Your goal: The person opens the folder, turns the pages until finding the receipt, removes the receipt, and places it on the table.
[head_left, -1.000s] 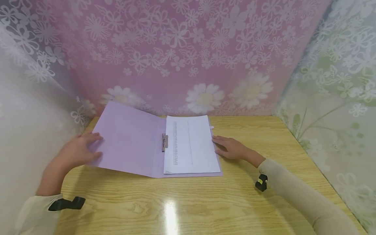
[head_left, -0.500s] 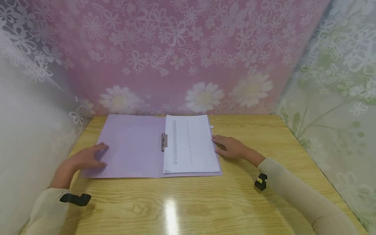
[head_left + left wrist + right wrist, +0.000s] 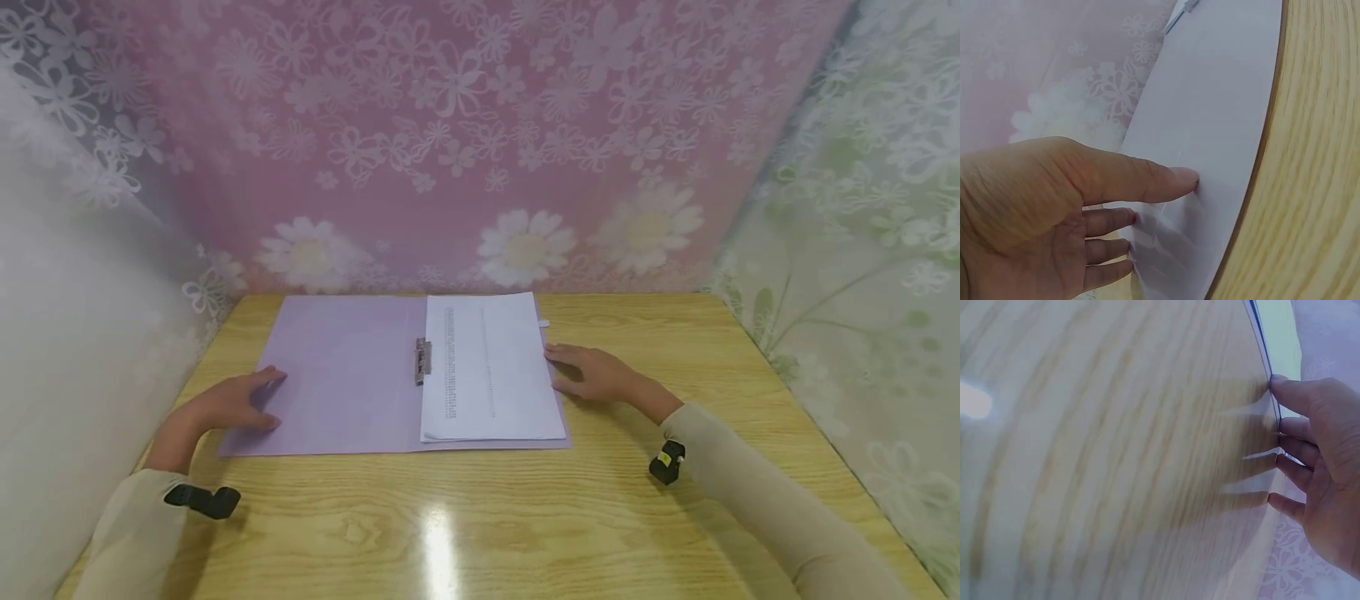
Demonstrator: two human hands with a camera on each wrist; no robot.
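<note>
A purple folder [image 3: 337, 375] lies spread flat on the wooden table. On its right half is a stack of white paper [image 3: 517, 367] with columns of small print, and a metal clip [image 3: 420, 362] sits near the spine at the paper's left edge. My left hand [image 3: 228, 408] rests at the left edge of the cover; in the left wrist view the thumb [image 3: 1147, 180] is stretched over the purple sheet, the other fingertips at its edge. My right hand [image 3: 596, 375] touches the folder's right edge with fingertips and thumb [image 3: 1294, 392], its fingers spread and fairly straight.
Wood-grain table [image 3: 480, 525] extends in front of the folder and to its right. A pink flowered backdrop [image 3: 450, 167] rises right behind the folder, with pale walls at both sides. A small white tab [image 3: 543, 323] sticks out at the folder's right edge.
The left cover, earlier raised at a slant, has come down flat on the table. My left hand has moved down and rightward with it. My right hand has stayed at the right edge.
</note>
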